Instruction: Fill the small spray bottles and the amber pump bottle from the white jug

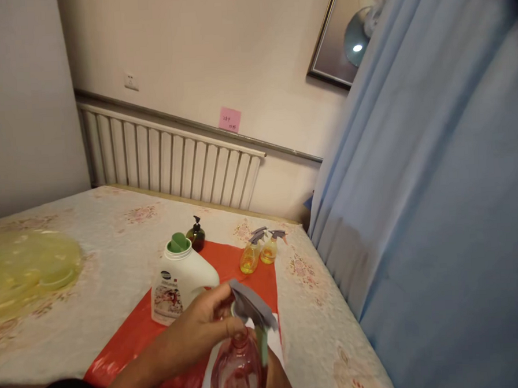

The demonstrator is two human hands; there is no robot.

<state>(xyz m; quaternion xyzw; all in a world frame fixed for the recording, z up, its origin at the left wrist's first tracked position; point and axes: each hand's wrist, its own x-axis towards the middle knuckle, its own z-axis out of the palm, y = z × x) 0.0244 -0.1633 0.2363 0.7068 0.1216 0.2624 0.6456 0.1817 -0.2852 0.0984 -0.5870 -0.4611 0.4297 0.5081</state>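
Note:
My left hand [201, 330] grips the grey trigger head [251, 304] of a pink see-through spray bottle [236, 372] at the bottom of the view. My right hand [277, 381] holds the bottle's body from the right; only part of that hand shows. Just behind stands a white detergent jug [181, 285] with a green cap, on a red sheet [131, 334]. Farther back are a dark brown pump bottle [196, 235] and two small yellow spray bottles [257, 253].
A floral mattress [91, 237] carries everything, with yellow plastic film [24, 273] at its left. A white radiator [170, 164] runs along the wall with a pink note [229, 119] above. Blue curtains [437, 208] hang at right.

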